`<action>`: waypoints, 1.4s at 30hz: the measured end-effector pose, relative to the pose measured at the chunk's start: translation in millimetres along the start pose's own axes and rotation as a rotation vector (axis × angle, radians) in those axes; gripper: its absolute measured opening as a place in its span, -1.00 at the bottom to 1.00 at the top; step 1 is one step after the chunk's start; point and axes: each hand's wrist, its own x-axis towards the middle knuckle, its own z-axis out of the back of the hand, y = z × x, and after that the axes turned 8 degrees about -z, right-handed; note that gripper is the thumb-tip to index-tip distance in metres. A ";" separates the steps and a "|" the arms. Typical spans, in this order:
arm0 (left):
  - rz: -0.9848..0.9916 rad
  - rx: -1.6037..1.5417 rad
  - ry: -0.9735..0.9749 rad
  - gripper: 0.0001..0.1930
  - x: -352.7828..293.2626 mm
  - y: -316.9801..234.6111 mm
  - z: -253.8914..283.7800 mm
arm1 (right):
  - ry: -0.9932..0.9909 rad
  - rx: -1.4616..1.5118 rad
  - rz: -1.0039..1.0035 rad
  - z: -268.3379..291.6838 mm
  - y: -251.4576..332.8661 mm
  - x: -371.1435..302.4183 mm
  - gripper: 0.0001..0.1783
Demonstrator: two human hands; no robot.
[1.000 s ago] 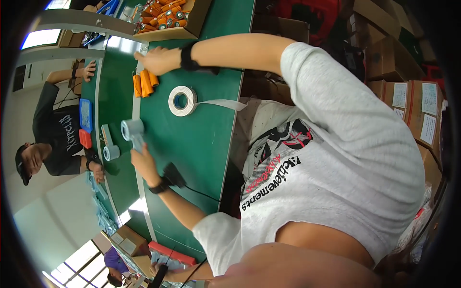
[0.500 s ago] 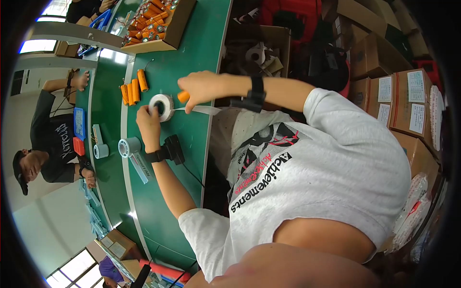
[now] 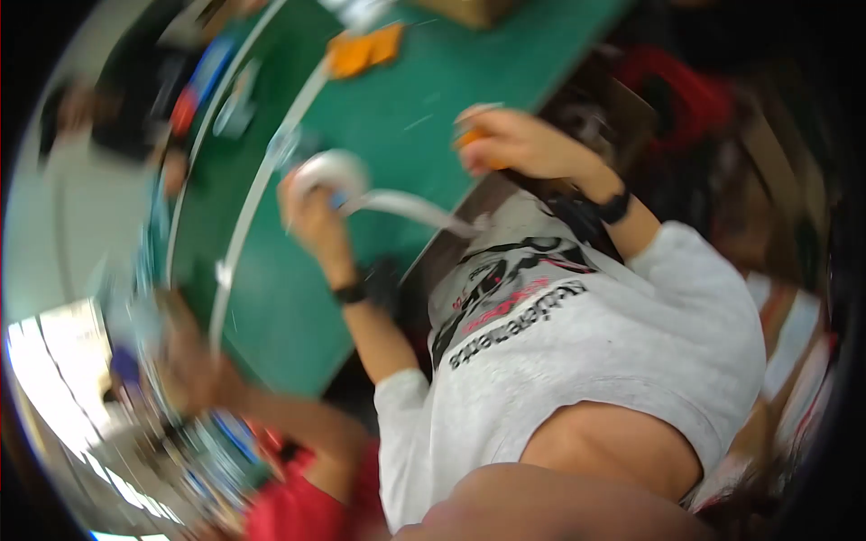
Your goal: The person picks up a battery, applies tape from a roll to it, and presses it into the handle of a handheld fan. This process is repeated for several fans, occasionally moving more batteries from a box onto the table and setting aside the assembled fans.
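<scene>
My left hand (image 3: 311, 212) grips a roll of white tape (image 3: 347, 169) above the green table, its fingers around the roll's near side. A loose white strip (image 3: 410, 206) runs from the roll toward the front of my shirt. My right hand (image 3: 510, 144), apart from the roll and near the table's front edge, is closed round an orange cylinder (image 3: 471, 137), mostly hidden by the fingers. Several more orange cylinders (image 3: 363, 52) lie together farther along the table. Motion blur softens the view.
The green table (image 3: 424, 99) carries a pale blue roll (image 3: 293, 146) near a light dividing rail (image 3: 242, 234). A cardboard box (image 3: 465, 7) sits at the top. A person in a red top (image 3: 293, 505) reaches an arm in at lower left. Cartons (image 3: 785, 334) stand at right.
The whole view has swung and blurred. My hands are farther apart, and the tape roll appears lifted with my left hand. The person in red has come into view.
</scene>
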 end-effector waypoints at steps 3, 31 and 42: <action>-0.147 0.186 0.157 -0.85 -33.6 -16.0 -9.0 | -0.029 0.288 0.170 -7.8 -12.7 12.5 -0.65; -0.187 0.362 -0.844 -0.47 -282.5 -140.4 87.3 | -0.048 0.359 -0.029 -0.3 -7.4 28.2 -0.61; -0.104 0.277 -0.420 -0.65 -66.6 -78.6 40.3 | -0.087 0.196 0.208 -71.1 44.0 21.9 -0.72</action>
